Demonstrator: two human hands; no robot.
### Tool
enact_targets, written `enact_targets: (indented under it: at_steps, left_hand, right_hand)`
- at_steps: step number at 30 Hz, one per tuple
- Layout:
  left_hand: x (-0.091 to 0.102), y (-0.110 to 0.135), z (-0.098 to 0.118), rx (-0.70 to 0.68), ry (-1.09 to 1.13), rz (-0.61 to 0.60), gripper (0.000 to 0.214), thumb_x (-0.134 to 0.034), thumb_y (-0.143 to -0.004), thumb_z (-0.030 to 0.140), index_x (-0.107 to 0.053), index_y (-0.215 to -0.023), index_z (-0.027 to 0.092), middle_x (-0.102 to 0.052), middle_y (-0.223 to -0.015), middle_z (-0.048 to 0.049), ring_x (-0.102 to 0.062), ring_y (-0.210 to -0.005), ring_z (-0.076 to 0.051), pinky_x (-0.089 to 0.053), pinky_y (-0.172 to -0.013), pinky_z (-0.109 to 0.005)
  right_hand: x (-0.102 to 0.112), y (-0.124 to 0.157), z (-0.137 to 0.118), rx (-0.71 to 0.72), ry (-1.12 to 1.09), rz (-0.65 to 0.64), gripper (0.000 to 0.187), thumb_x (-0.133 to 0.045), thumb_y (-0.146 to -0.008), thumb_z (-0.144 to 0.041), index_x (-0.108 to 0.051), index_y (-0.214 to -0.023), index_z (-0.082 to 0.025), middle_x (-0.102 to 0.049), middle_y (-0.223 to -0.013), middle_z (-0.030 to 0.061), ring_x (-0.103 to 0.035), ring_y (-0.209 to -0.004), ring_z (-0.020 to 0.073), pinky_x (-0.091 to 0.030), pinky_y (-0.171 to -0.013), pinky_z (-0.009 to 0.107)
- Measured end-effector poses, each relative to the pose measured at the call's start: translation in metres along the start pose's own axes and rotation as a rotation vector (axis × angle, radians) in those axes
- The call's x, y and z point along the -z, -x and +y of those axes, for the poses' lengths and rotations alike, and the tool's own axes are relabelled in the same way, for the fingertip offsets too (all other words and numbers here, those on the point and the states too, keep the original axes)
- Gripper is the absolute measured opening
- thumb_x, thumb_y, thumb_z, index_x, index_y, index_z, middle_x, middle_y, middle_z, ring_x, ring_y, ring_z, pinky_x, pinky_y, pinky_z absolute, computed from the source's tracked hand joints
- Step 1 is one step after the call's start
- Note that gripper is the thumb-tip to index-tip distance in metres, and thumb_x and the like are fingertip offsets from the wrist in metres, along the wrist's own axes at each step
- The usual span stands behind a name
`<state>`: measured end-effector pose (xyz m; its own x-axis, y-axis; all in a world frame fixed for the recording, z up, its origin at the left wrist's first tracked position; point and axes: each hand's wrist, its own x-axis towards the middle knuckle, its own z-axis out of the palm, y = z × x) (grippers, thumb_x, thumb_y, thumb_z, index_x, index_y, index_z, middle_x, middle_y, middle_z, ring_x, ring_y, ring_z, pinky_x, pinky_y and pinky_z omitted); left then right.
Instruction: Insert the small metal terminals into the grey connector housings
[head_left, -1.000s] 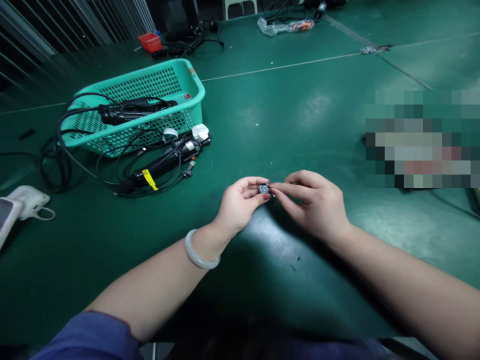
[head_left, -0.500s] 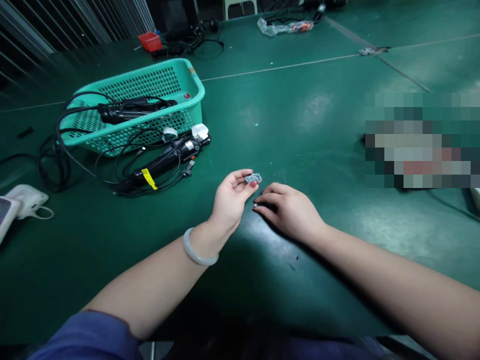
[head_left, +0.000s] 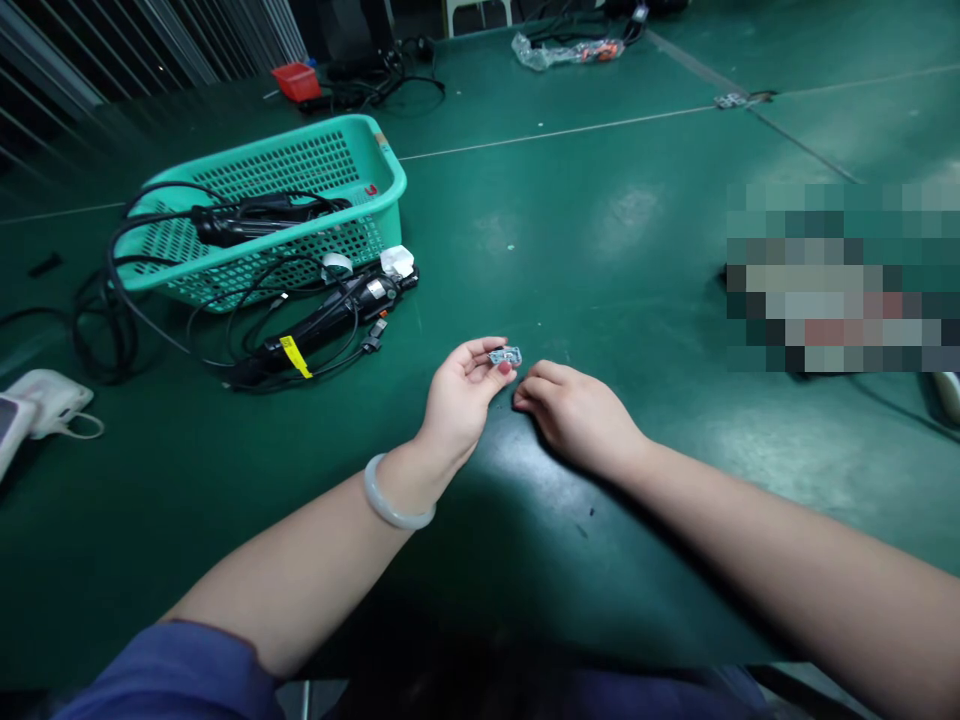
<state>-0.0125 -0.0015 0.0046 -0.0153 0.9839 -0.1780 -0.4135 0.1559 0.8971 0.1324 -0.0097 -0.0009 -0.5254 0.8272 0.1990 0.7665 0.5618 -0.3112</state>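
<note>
Between the thumb and fingers of my left hand [head_left: 466,392] is a small grey-blue part [head_left: 505,356], held just above the green table [head_left: 465,280]. Its exact kind is too small to make out. My right hand [head_left: 574,415] rests low over the table close beside it, thumb and fingertips pressed together. Whatever those fingertips pinch, if anything, is hidden. The two hands are a short gap apart. A tiny dark speck [head_left: 592,511] lies on the table below my right wrist.
A green plastic basket [head_left: 390,205] with a black corded tool stands at left. In front of it lies another black tool [head_left: 322,325] with cables and a yellow tag. A white device [head_left: 56,405] is at far left. Bagged items [head_left: 570,52] lie further back; a blurred patch covers the right.
My right thumb and fingers have closed together; the tiny light piece seen between them before is now out of sight. My left hand keeps its hold on the small part.
</note>
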Motion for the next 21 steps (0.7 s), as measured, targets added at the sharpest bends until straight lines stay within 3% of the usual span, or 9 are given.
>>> enact_targets:
  at_steps: [5, 12, 16, 21]
  left_hand:
    - [0.000, 0.000, 0.000, 0.004, -0.027, -0.022, 0.023, -0.068, -0.070, 0.009, -0.063, -0.092, 0.014, -0.067, -0.084, -0.0015, -0.063, -0.082, -0.010, -0.050, -0.082, -0.026]
    - [0.001, 0.005, 0.001, 0.080, -0.067, -0.228, 0.022, -0.070, -0.072, 0.017, -0.067, -0.094, 0.015, -0.069, -0.086, -0.0032, -0.063, -0.081, -0.011, -0.049, -0.084, -0.030]
    - [0.001, 0.009, 0.001, 0.157, -0.036, -0.350, 0.027, -0.072, -0.072, 0.024, -0.067, -0.097, 0.015, -0.070, -0.091, -0.0051, -0.064, -0.078, -0.011, -0.049, -0.087, -0.034]
    - [0.001, 0.010, 0.000, 0.190, 0.017, -0.394, 0.033, -0.075, -0.070, 0.025, -0.064, -0.099, 0.015, -0.069, -0.090, -0.0053, -0.065, -0.083, -0.014, -0.050, -0.087, -0.035]
  right_hand:
    - [0.003, -0.002, 0.005, 0.038, -0.088, 0.030, 0.018, -0.045, -0.088, -0.014, -0.061, -0.080, -0.015, -0.060, -0.084, 0.0069, -0.058, -0.078, 0.0181, -0.047, -0.070, 0.030]
    - [0.029, 0.000, 0.020, 0.079, -0.434, 0.397, 0.015, -0.051, -0.085, -0.009, -0.060, -0.078, -0.020, -0.056, -0.083, 0.0028, -0.055, -0.077, 0.0139, -0.046, -0.071, 0.029]
    - [0.031, -0.001, 0.022, 0.128, -0.515, 0.381, 0.017, -0.052, -0.083, -0.008, -0.061, -0.077, -0.021, -0.055, -0.083, 0.0018, -0.055, -0.078, 0.0134, -0.046, -0.070, 0.029]
    - [0.027, -0.002, 0.023, 0.168, -0.567, 0.344, 0.017, -0.055, -0.082, -0.009, -0.064, -0.074, -0.021, -0.051, -0.081, 0.0009, -0.054, -0.073, 0.0117, -0.045, -0.065, 0.027]
